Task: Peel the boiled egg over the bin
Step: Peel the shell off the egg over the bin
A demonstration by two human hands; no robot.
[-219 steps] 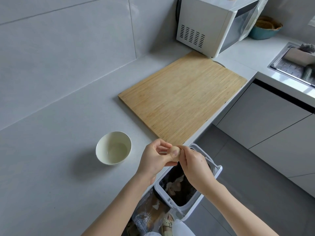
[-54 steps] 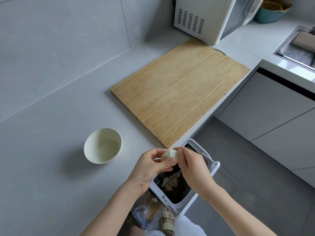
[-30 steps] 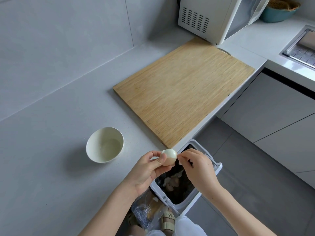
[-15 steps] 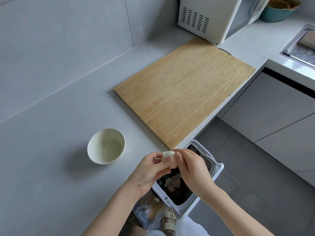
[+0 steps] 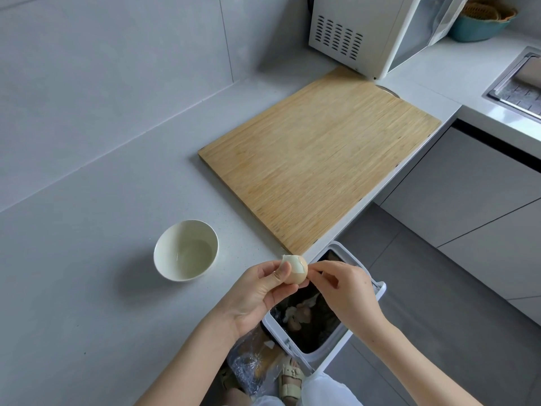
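My left hand [image 5: 257, 291] holds a boiled egg [image 5: 295, 271] between thumb and fingers, just above the counter's front edge. The egg shows bare white at its top, tan shell lower down, and a raised flake of shell at the upper left. My right hand [image 5: 345, 291] has its fingertips pinched at the egg's right side, on the shell. Below both hands a white bin [image 5: 377, 291] with a black liner stands on the floor, with shell pieces lying in it.
A cream bowl [image 5: 158, 256] holding a little water sits on the grey counter left of the hands. A wooden cutting board [image 5: 319, 159] lies behind, a white microwave [image 5: 360, 30] beyond it. A sink [image 5: 497, 92] is at far right. A crumpled plastic bag [image 5: 248, 367] lies by the bin.
The egg has been turned in my left hand, so its tan shell now shows. My right hand's fingertips have shifted to the egg's right side. The hands stay over the bin.
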